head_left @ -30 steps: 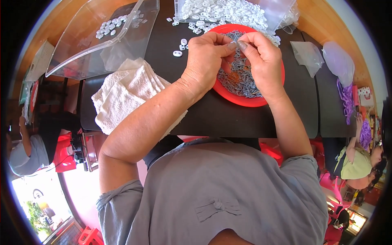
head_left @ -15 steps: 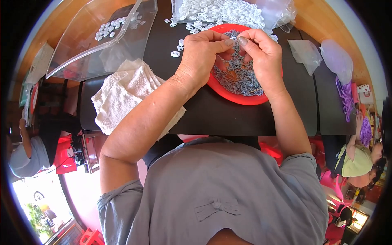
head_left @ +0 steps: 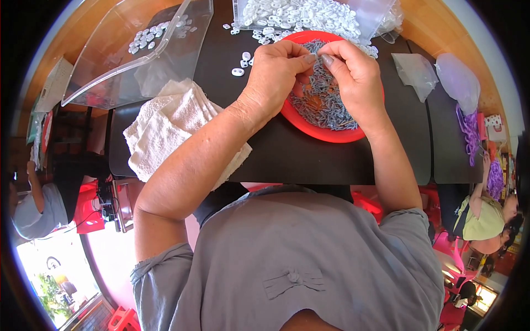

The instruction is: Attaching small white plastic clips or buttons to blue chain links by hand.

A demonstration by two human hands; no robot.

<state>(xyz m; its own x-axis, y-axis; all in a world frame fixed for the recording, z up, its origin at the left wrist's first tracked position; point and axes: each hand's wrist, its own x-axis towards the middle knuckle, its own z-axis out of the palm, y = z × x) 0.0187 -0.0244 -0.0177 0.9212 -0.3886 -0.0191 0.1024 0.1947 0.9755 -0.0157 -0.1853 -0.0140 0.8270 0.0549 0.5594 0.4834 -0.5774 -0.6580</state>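
Both hands meet fingertip to fingertip over the far part of a red bowl [head_left: 323,134] holding a heap of small grey screws [head_left: 330,113]. My left hand [head_left: 279,71] pinches thumb to forefinger around a small white plastic piece, now almost hidden by the fingertips. Facing it, my right hand [head_left: 356,74] is closed in a pinch too; whatever lies between its thumb and forefinger is too small to make out. Loose white two-hole plastic pieces [head_left: 238,72] lie on the table left of the bowl.
A clear bin [head_left: 276,26] heaped with white pieces stands behind the bowl. Another clear plastic bin [head_left: 127,88] is at far left, beside a folded white towel [head_left: 171,124]. Plastic bags [head_left: 415,74] lie right on the dark table [head_left: 309,165]. People sit at both sides.
The white piece seen between my fingertips half a second ago is now mostly covered. Both hands have stayed nearly in place, with the fingertips shifted slightly.
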